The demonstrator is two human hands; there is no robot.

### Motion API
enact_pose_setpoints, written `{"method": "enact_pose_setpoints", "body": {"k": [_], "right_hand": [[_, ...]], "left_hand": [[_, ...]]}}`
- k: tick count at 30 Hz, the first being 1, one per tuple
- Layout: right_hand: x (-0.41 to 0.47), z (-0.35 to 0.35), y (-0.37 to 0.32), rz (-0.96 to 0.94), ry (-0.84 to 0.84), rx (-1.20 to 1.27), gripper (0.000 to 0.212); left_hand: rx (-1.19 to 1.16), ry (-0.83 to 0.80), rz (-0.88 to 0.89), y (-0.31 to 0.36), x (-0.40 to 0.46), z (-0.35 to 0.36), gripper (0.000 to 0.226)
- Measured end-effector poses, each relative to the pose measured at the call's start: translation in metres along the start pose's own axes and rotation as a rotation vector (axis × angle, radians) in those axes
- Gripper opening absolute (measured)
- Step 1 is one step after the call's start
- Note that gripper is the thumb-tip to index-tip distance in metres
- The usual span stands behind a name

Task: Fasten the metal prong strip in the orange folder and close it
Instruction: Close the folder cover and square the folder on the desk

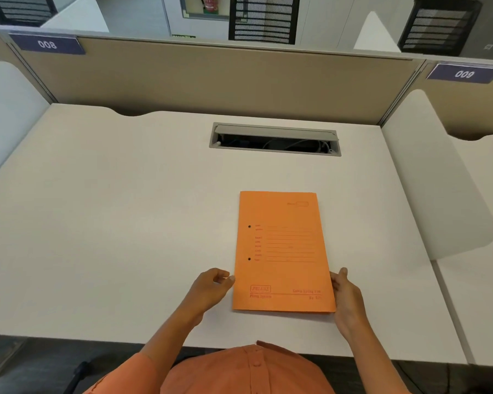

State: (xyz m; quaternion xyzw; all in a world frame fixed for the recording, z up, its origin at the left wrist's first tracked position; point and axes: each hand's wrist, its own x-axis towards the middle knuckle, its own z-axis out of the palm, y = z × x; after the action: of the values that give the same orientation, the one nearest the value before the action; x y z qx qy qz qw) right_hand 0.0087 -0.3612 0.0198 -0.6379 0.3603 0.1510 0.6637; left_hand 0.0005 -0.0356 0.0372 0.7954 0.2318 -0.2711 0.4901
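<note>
The orange folder lies closed and flat on the white desk, its printed cover up, with two small punched holes near its left edge. The metal prong strip is hidden from view. My left hand rests at the folder's lower left edge, fingers loosely curled, fingertips touching the edge. My right hand lies against the lower right edge, thumb on the cover's rim.
An open cable tray is sunk into the desk behind the folder. Beige partition panels wall the back, with white side dividers left and right. The desk's front edge runs just below my hands.
</note>
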Motion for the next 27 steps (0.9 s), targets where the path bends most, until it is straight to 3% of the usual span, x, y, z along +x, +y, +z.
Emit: {"method": "enact_pose_setpoints", "body": {"k": [3,6,10,16,27], "right_hand": [[0.001,-0.001,0.000,-0.079,0.059,-0.132,0.049],[-0.001,-0.002,0.001,-0.224,0.129,-0.354,0.021],[-0.003,0.000,0.005,-0.389,0.157,-0.559,0.037],[-0.004,0.000,0.013,-0.481,0.137,-0.704,0.046],[-0.004,-0.011,0.020,-0.559,0.122,-0.691,0.048]], "left_hand": [[-0.003,0.026,0.001,-0.003,0.003,0.006,0.045],[-0.029,0.050,0.003,-0.004,0.006,0.012,0.046],[-0.052,0.050,0.006,-0.001,0.009,0.021,0.050],[-0.101,0.032,0.018,0.003,0.010,0.030,0.052],[-0.242,0.004,0.024,0.005,0.006,0.034,0.016]]}}
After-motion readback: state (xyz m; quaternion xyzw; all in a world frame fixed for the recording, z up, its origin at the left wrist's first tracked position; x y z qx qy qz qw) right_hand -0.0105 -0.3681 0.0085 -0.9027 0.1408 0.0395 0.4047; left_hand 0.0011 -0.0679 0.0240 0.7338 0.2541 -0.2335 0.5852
